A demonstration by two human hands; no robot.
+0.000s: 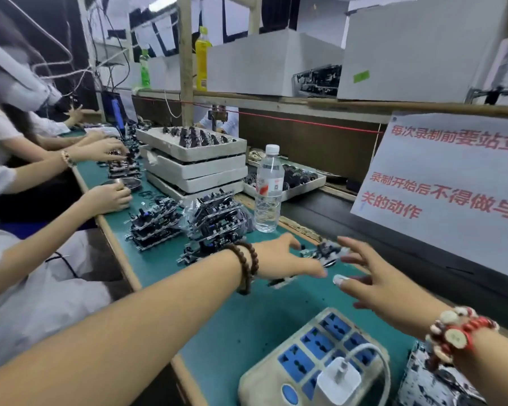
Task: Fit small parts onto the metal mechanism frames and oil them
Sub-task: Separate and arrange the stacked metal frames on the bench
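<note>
Green matting [247,323] covers your bench. To the left of your left hand [279,259] stand stacked metal mechanism frames [214,221], just beside your beaded wrist. Your left hand lies flat, fingers straight, reaching over a blurred dark part [282,282] on the mat; contact cannot be confirmed. One mechanism frame [324,252] lies between your hands, just beyond the left fingertips. Your right hand [384,285] is spread, fingers apart, holding nothing, just right of that frame. Nearer you sits a power strip [314,356].
</note>
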